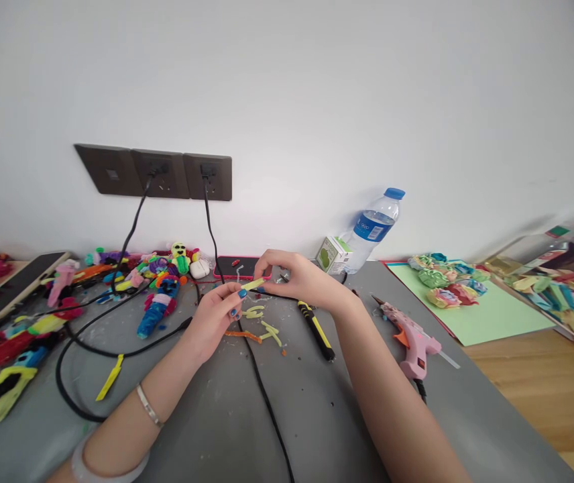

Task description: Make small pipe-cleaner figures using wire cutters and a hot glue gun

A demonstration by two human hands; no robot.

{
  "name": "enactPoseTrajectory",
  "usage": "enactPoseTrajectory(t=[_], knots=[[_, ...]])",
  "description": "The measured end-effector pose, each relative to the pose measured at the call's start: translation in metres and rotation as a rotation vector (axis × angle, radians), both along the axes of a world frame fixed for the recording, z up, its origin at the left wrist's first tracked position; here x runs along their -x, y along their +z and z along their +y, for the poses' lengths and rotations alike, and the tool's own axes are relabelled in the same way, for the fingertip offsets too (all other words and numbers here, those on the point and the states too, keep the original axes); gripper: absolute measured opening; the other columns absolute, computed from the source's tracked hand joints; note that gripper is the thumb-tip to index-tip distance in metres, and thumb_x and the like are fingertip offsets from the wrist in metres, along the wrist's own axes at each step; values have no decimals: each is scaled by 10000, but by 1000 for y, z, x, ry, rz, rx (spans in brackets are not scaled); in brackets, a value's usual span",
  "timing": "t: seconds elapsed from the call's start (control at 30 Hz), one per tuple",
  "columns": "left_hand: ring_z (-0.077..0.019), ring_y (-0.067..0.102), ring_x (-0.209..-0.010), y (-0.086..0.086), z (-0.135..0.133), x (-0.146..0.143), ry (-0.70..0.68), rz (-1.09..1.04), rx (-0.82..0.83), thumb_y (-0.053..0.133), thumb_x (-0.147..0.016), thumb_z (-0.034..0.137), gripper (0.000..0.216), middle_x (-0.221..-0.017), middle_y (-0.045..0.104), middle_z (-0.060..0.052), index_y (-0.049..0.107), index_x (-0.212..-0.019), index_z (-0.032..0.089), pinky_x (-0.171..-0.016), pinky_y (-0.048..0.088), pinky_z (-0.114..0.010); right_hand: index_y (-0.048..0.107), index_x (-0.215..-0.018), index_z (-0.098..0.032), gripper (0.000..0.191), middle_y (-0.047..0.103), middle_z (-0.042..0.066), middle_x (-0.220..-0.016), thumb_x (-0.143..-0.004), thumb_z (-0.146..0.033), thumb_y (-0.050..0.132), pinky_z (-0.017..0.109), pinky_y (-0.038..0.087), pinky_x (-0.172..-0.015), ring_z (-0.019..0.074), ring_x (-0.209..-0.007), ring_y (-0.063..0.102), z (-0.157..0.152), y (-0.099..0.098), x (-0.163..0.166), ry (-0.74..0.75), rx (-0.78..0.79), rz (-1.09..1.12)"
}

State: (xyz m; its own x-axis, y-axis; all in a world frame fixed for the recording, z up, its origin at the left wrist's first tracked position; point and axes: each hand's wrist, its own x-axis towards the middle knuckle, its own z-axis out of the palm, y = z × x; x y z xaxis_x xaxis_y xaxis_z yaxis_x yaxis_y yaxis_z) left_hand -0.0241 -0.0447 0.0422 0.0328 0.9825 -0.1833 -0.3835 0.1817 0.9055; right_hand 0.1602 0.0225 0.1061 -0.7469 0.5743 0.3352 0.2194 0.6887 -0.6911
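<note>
Between both sets of fingertips, over the middle of the grey table, is a short pale-yellow fuzzy strip (251,285), apparently pipe cleaner. My left hand (214,315) pinches its left end. The fingers of my right hand (292,278) close on the other end and partly cover it. Just below lie bent yellow pipe cleaner pieces (269,331) and an orange piece (247,336). A tool with a black-and-yellow handle (317,331) rests near my right wrist. Behind my hands is a phone with a red edge (224,266), partly hidden.
Black cables (261,382) cross the table from wall sockets (206,178). Colourful fuzzy dolls (159,305) crowd the left side. A pink glue gun (412,342) lies right. Behind are a water bottle (375,225) and small box (334,255). Crumpled paper (448,282) sits on green sheets (493,325).
</note>
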Motion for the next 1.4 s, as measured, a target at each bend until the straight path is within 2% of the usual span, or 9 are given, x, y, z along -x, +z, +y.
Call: enactPoseTrajectory(t=[0.47, 0.67, 1.17, 1.4], knots=[[-92, 320, -549, -8, 0, 3, -33, -9, -21, 772, -696, 378, 275, -564, 418, 63, 597, -776, 182, -571, 305, -247, 628, -877, -189, 126, 649, 29, -918, -817, -101, 560, 284, 450, -793, 166, -873, 581, -2, 1, 0, -5, 20, 7], [-92, 314, -546, -6, 0, 2, -21, 14, -29, 776, -689, 392, 291, -566, 414, 61, 592, -759, 178, -569, 308, -247, 613, -953, -200, 150, 657, 21, -964, -814, -146, 594, 274, 443, -763, 156, -850, 568, -2, 3, -3, -48, 43, -14], [-94, 332, -546, -7, 1, 3, -29, 45, -45, 764, -697, 395, 275, -574, 425, 55, 609, -757, 176, -562, 321, -244, 629, -906, -197, 107, 644, 34, -939, -833, -142, 574, 298, 454, -798, 173, -867, 566, -1, 2, -5, -22, 37, -37], [-91, 358, -546, -4, 1, 4, 10, 93, -55, 771, -675, 390, 276, -610, 449, 40, 621, -750, 172, -538, 326, -233, 609, -995, -207, 169, 655, 37, -1015, -825, -204, 613, 298, 452, -779, 172, -873, 576, 0, 4, -11, -64, 45, -55]])
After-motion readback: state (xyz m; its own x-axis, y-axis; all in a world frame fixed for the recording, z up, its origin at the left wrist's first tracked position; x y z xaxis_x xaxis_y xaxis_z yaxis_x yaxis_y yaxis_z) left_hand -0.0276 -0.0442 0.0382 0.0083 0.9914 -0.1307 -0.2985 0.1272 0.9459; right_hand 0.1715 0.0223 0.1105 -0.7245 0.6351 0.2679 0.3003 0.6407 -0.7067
